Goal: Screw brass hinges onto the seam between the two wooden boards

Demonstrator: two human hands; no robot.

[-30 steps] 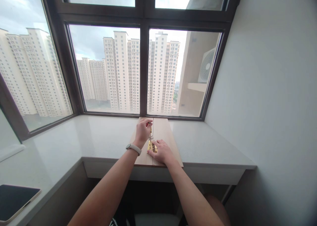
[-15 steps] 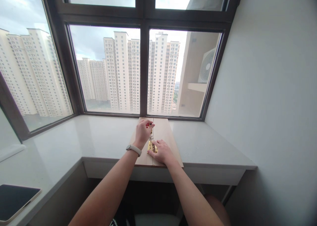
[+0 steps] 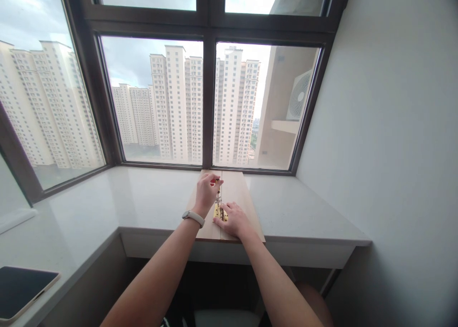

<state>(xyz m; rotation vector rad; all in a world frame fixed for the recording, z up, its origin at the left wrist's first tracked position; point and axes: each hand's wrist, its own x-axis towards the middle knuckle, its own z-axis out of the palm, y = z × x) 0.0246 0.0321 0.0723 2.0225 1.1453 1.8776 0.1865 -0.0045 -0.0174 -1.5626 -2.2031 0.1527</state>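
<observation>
A small yellow plate (image 3: pixel 216 214), with dark bits on it, is laid flat on the pale board (image 3: pixel 244 193), near the board's front edge. By its look it should be light and stiff, easily slid or turned on the smooth wood if left unheld; whether it is brittle cannot be told. It is best taken by its edges, clear of the dark bits. It is held down by the right hand (image 3: pixel 235 220), thumb and fingers set apart in a modest span, and its right part is hidden by them.

A slim tool (image 3: pixel 218 198) with red and yellow at its top is pinched narrowly near that end by the left hand (image 3: pixel 206 189). It is stood almost upright, its lower end brought to the plate; whether the tip touches cannot be told. Its thin shaft would probably be tipped or slipped by sideways force, so it is best gripped at the thicker top.

The board is crossed lengthwise by a dark seam and is rested on the white counter (image 3: pixel 304 207). A watch (image 3: pixel 192 216) is worn on the left wrist. The far side is closed off by the window frame (image 3: pixel 208 102), the right by the wall (image 3: pixel 390 107). A dark-screened tablet (image 3: pixel 25 289) is set well apart, at the left. The nearest obstruction is made by the hands themselves.
</observation>
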